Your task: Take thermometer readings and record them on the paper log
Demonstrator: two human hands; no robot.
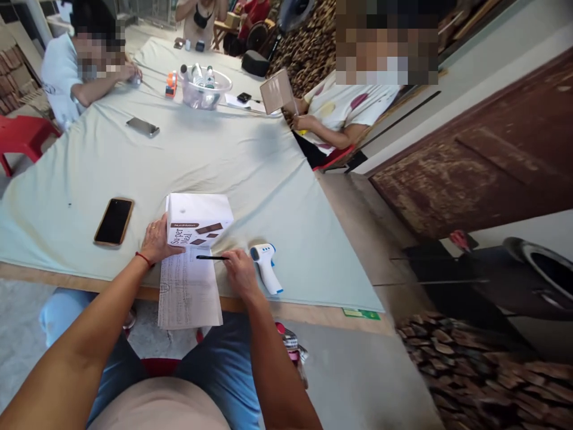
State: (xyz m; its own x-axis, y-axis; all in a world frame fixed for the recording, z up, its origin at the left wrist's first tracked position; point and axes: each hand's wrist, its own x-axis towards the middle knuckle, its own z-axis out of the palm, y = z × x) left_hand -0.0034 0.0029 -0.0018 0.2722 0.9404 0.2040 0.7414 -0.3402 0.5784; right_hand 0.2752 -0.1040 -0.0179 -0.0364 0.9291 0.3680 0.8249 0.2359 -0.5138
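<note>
My left hand (156, 240) is closed on the near left edge of a white box (199, 212) with brown print reading "Super Meal". Under the box lies a printed sheet of paper (190, 292), its near end hanging over the table edge. Between the fingers of my right hand (242, 272) is a black pen (210, 257), pointing left above the sheet. Just right of that hand lies a white and blue infrared thermometer (267, 269). A black phone in a tan case (114, 221) rests to the left of my left hand.
A cloth-covered table (295, 209) spreads before me. Farther back are another phone (143, 126), a clear basin (206, 95) holding bottles, and an orange tape dispenser (171, 85). People sit at both sides; the one at right holds a cardboard box (276, 91). Firewood (483, 364) is stacked at right.
</note>
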